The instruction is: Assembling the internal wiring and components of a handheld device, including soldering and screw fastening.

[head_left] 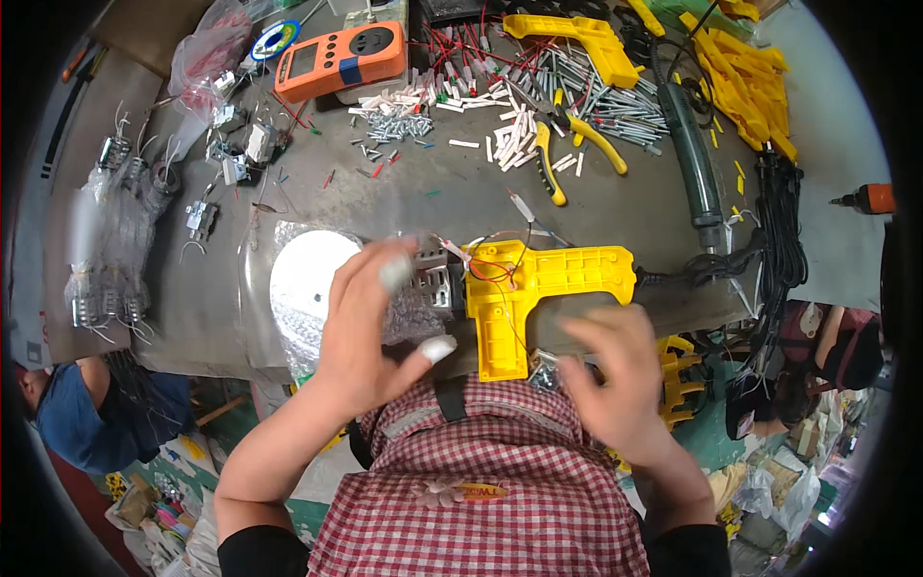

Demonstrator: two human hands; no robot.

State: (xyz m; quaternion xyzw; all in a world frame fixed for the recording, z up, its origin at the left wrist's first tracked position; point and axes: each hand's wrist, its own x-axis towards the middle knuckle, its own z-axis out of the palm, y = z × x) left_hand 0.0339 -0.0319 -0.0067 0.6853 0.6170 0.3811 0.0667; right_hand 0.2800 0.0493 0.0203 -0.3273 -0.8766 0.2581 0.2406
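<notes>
A yellow pistol-shaped plastic housing half [502, 337] lies hollow side up at the table's near edge, with red and black wires inside. A slotted metal part [437, 287] adjoins its left end, and a black cord [663, 277] leaves its right end. My left hand [361, 332], white coverings on thumb and one finger, hovers over the metal part and bubble wrap with fingers apart. Under and beside it is a white disc [312, 279]. My right hand [615, 380], blurred, is just right of the housing, thumb and fingers apart, near small shiny metal pieces [545, 373].
Yellow-handled pliers [548, 163], screws [399, 125] and white sleeves [519, 135] lie beyond. An orange meter [341, 62] stands far left of centre. A dark green electric screwdriver [690, 154] and yellow housings [745, 87] are at right. Wrapped metal parts [120, 240] lie left. Another person [115, 409] sits lower left.
</notes>
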